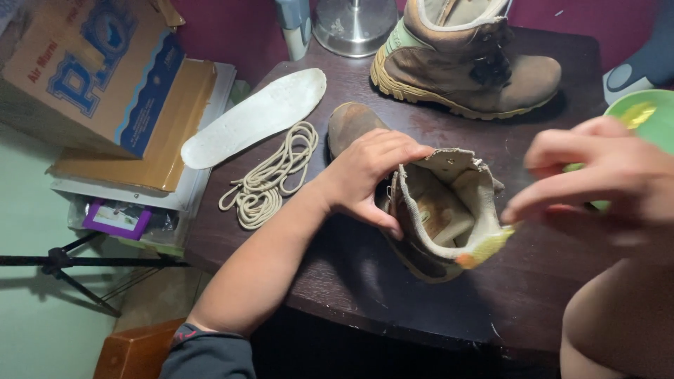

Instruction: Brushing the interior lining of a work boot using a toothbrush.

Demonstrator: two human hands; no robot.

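Observation:
A worn brown boot (435,210) without laces lies on the dark wooden table (351,281), its opening facing me. My left hand (368,175) grips the boot's upper by the collar. My right hand (604,175) pinches a small yellow-orange sponge or cloth (484,249) at the boot's rim. A second brown boot (467,60) stands upright at the back. A white insole (256,116) and a coiled beige lace (270,175) lie to the left of the boots.
A green bowl (649,116) sits at the right edge. A metal base (354,24) and a bottle (295,24) stand at the back. Cardboard boxes (105,77) are stacked left of the table, above a tripod (63,263) and a wooden stool (133,351).

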